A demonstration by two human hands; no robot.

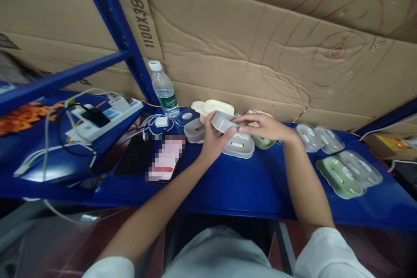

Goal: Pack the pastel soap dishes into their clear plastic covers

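Observation:
Above the middle of the blue table, my left hand grips a small grey oval dish, which looks like a soap dish and is tilted. My right hand pinches the dish's right end with thumb and fingers, which partly cover it. Just below the hands lies a pale grey oval dish with a white bar-shaped piece in its middle. To the left of my left hand is another grey dish. Behind sits a cream oval piece. Partly under my right hand is a green dish.
Clear-cased dishes and a green dish lie at right. On the left are a water bottle, a lit phone, a dark phone, and a power strip with tangled cables. Cardboard walls the back.

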